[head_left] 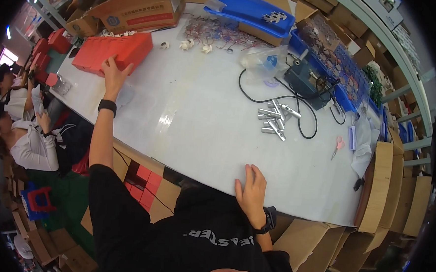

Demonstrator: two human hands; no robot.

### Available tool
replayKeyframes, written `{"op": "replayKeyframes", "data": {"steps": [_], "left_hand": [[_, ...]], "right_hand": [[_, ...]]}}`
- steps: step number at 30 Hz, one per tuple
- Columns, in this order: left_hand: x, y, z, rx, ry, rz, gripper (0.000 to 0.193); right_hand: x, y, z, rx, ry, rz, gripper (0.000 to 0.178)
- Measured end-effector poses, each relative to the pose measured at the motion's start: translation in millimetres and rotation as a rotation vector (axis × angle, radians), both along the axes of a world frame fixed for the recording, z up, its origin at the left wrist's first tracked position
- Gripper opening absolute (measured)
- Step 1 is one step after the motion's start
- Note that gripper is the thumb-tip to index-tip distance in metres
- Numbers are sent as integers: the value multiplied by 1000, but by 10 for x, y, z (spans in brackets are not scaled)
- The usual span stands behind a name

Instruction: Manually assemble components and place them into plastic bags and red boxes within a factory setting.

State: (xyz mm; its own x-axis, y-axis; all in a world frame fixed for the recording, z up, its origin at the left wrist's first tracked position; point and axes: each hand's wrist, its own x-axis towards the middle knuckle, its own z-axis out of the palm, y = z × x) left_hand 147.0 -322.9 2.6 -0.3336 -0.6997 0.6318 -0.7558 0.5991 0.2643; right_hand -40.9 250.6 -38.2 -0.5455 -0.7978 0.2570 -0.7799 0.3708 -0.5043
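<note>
At the far left of the table, my left hand (114,74) reaches out with fingers and thumb apart. Its fingertips touch the near side of a block of red boxes (92,50) set close together; I see no box lifted. My right hand (252,191) rests by the near edge of the white table (198,130), fingers stretched out and nothing in them. Beyond it, right of the middle, lies a small pile of silver metal tubes (277,120) with holes in them. Small white parts (186,45) are scattered near the red boxes.
A dark machine (307,81) with a black cable stands at the right beside a clear plastic bag (264,62). Pink-handled scissors (338,146) lie near the right edge. A blue tray (234,6), wired parts and cardboard boxes (136,11) line the back. Two people sit at the left.
</note>
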Motion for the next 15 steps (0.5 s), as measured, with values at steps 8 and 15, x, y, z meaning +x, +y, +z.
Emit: {"op": "replayKeyframes", "data": {"steps": [8, 15], "left_hand": [[-143, -199, -141, 243, -337, 130, 70], [1026, -258, -40, 925, 28, -236, 65]], "right_hand": [[13, -11, -87, -15, 78, -54, 45], [20, -77, -80, -18, 90, -69, 43]]}}
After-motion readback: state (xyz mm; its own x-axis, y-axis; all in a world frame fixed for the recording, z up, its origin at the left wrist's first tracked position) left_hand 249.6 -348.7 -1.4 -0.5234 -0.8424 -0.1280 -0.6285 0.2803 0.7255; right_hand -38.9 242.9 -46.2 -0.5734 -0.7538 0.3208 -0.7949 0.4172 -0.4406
